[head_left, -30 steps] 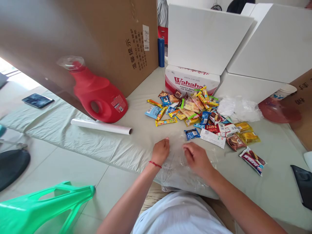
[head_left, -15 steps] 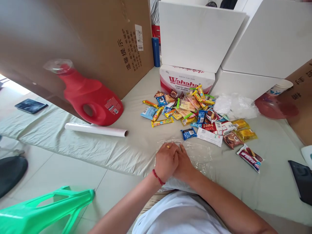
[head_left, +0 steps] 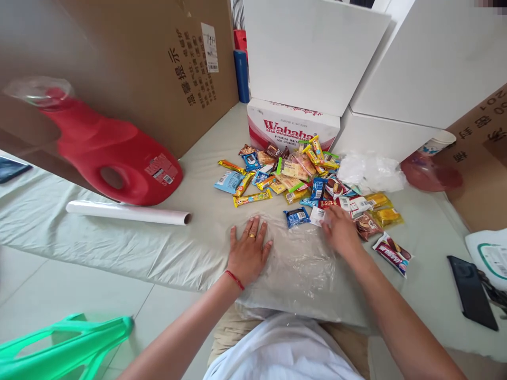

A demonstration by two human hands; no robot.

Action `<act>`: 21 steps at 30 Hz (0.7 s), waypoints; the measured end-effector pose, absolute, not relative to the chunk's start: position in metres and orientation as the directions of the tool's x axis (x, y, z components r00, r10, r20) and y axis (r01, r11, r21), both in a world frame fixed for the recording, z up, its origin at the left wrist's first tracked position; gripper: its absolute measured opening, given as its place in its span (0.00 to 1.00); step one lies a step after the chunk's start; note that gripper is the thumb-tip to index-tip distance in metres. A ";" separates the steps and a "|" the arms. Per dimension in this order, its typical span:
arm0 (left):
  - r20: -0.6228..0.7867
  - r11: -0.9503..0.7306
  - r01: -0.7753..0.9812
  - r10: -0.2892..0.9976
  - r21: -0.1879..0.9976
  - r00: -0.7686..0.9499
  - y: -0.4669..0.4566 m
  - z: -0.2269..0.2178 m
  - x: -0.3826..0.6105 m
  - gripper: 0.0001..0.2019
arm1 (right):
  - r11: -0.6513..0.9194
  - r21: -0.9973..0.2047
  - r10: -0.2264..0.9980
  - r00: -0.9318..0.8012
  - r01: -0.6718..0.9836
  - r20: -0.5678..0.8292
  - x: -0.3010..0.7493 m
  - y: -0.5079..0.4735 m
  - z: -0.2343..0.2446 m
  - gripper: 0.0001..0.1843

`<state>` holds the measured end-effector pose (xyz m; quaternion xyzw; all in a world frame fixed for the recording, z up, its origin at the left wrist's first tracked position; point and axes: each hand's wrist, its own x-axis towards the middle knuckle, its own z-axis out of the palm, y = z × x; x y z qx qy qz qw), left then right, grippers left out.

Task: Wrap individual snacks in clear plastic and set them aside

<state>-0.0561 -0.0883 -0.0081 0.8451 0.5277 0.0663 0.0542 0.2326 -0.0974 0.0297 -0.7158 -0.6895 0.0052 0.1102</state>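
Note:
A clear plastic sheet or bag (head_left: 299, 258), wrinkled and see-through, lies flat at the table's front edge before my body. My left hand (head_left: 249, 253) rests palm down on its left part, fingers spread, with a ring and a red bracelet showing. To the right, my right hand (head_left: 343, 232) is over a white snack packet (head_left: 318, 215), its fingers curled on the packet and covering most of it. A dark blue snack packet (head_left: 297, 217) lies just left of that. Behind is a heap of wrapped snacks (head_left: 293, 169), and a purple-and-white wrapped bar (head_left: 393, 254) lies apart on the right.
A red jug (head_left: 119, 158) and a white film roll (head_left: 129, 212) lie on the left. Behind the snacks stands a Wahaha carton (head_left: 293, 126), with crumpled clear plastic (head_left: 370, 171) beside it. A black phone (head_left: 471, 290) lies at right; a green stool (head_left: 75, 343) stands on the floor.
My hands, which were clasped together over the plastic, have parted. The left now lies flat on the plastic, and the right has moved forward and right onto the white packet.

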 end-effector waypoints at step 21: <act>0.080 -0.451 0.861 0.892 0.237 0.445 -0.086 -0.012 -0.062 0.29 | -0.007 -0.081 0.995 -0.001 0.997 -0.104 0.187 0.104 0.112 0.32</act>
